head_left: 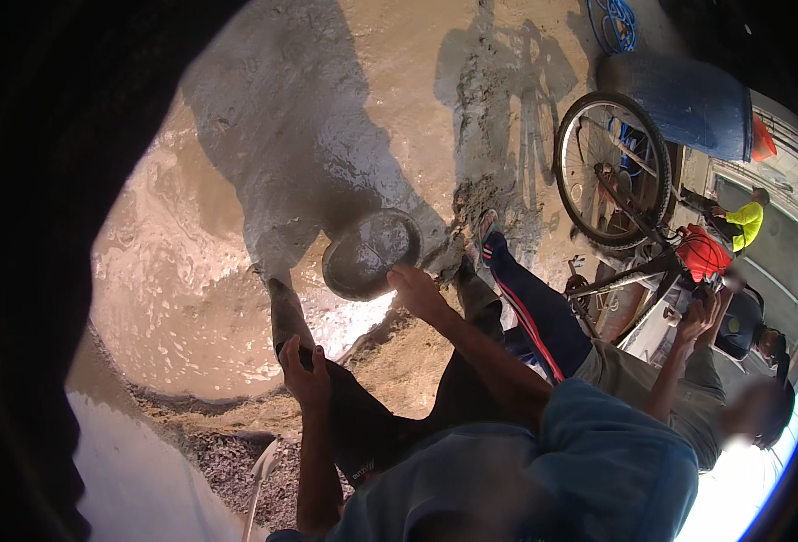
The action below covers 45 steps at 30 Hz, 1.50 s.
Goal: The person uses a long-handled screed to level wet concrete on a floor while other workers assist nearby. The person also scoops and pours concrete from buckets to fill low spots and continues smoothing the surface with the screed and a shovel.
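Near the centre, the dark grey basin [340, 271] is smooth and dull, smeared with mud. At nine o'clock the wet mud [159, 280] is slick and glossy; at seven o'clock the gravel [218, 465] is rough and matt. Toward two o'clock, the blue barrel [688, 104] looks like smooth plastic with a faint sheen, and the tyre [562, 163] is matt black rubber. The hose [614, 25] at one o'clock looks like smooth plastic. At four o'clock the blue shirt [616, 443] is soft, matt cloth.

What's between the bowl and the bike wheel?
In the head view, another person's sandaled foot and muddy ground lie between the bowl and wheel.
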Tool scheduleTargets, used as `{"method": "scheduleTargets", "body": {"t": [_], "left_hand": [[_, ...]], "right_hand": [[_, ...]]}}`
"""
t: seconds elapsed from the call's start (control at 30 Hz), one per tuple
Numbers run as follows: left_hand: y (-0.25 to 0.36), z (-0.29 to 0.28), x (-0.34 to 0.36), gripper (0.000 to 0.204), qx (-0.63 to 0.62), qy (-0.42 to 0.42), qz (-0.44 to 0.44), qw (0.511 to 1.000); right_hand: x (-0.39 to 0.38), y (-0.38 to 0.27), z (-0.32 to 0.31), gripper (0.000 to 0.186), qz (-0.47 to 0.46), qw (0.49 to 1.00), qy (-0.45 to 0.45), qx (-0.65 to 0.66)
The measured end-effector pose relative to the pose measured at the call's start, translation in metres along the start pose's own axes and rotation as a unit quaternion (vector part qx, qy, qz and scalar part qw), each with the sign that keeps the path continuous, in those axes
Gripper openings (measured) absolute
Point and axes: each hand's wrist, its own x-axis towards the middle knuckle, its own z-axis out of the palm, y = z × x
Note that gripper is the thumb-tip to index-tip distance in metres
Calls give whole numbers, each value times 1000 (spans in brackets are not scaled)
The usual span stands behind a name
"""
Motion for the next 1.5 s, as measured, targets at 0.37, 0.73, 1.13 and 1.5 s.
{"method": "scheduleTargets", "body": {"t": [0.37, 0.73, 1.13, 1.5], "left_hand": [[-4, 6, 4, 46, 20, 12, -5, 1000], [0, 27, 10, 48, 102, -11, 43, 994], [27, 69, 2, 49, 182, -64, 39, 980], [59, 125, -19, 47, 213, -68, 43, 974]], "right_hand": [[-15, 15, -37, 26, -123, 987, 81, -72], [-38, 28, -104, 26, -64, 992, 106, -13], [-95, 94, -213, 28, 65, 973, 148, 167], [-117, 269, -362, 27, 166, 901, 275, 290]]}}
